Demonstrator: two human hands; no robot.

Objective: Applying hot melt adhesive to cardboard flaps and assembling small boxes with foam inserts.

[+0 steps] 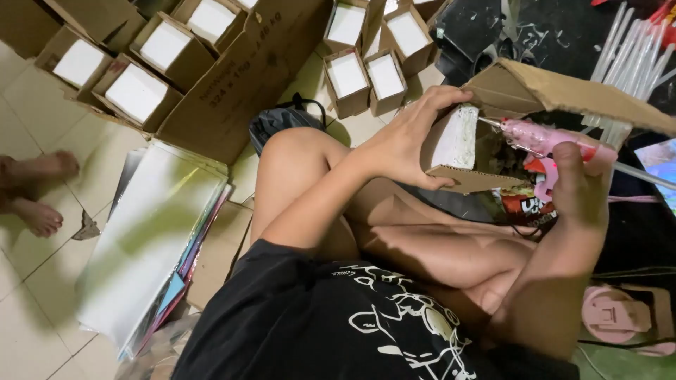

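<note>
Small cardboard box (458,151), held right of centre above the person's crossed legs: an open brown carton with a white foam-like block set inside, its white face turned toward the nozzle at 3 o'clock. The left hand (405,141) wraps it from 9 o'clock, the grip closed firmly around the carton, thumb under the lower edge and fingers over the top. At 3 o'clock the right hand (581,186) has its grip closed around a pink glue gun (546,138), whose tip meets the box's white edge; a clear glue stick (644,176) juts from the gun's rear.

For a clean seam, judged from this pose, the carton is best kept steady, the nozzle run close along the joint, and fingers kept off the hot bead.

At 1 o'clock a large cardboard flap (563,91) overhangs the gun, with a bundle of clear glue sticks (634,56) behind it. At 11 o'clock, finished boxes with white inserts (366,74) stand on the tiled floor (28,281); more lie at 10 o'clock. At 8 o'clock rests a stack of glossy sheets (151,239). Another person's bare feet (39,190) show at 9 o'clock.
</note>
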